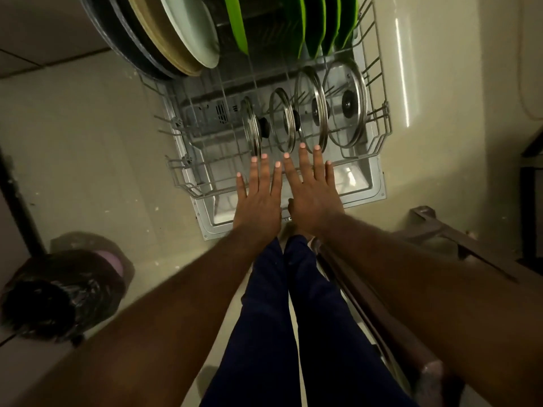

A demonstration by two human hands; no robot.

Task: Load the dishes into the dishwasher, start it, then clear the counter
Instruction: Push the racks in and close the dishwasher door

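Fig.: L hand (pixel 258 201) & R hand (pixel 314 198), both flat-fingered w/ nothing held, at near rim of lower rack (pixel 182 183); a hard shove in could topple the upright glass lids (pixel 345 104).

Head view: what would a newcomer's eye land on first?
Two flat hands, left hand and right hand, side by side with straight fingers over the near edge of the pulled-out dishwasher rack. Just beyond them four glass lids stand on edge in a row, with bright green plates upright behind.
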